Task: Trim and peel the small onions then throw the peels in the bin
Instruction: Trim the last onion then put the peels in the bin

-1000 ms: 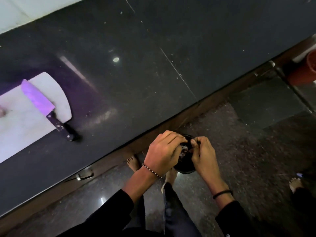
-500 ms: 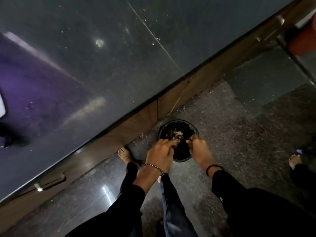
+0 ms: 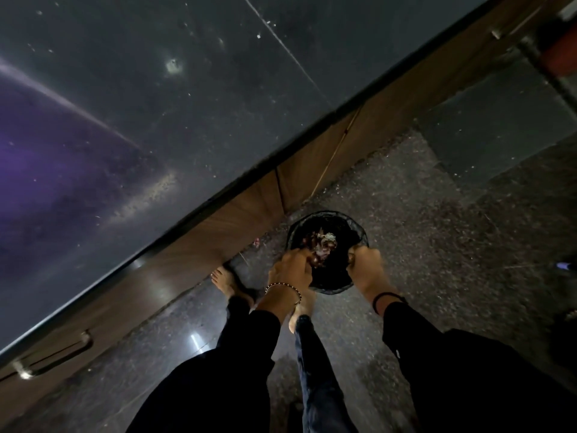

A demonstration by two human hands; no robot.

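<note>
A small round black bin (image 3: 359, 229) stands on the floor by the cabinet base. Reddish and pale onion peels (image 3: 323, 242) lie inside it. My left hand (image 3: 290, 269) hangs over the bin's near-left side, fingers pointing down and pinched on reddish peels at the fingertips. My right hand (image 3: 367, 266) is over the bin's right rim with its fingers curled closed, and nothing shows in it. No onions, knife or board are in view.
The dark stone counter (image 3: 162, 114) fills the upper left, its edge running diagonally. Below it are wooden cabinet fronts (image 3: 237, 220) with a metal handle (image 3: 53, 357). My bare feet (image 3: 226, 282) stand on the speckled floor. A peel scrap (image 3: 256, 242) lies left of the bin.
I have leaned down, so the board and knife left the view. Both hands dropped from waist height to the bin and moved apart over it.
</note>
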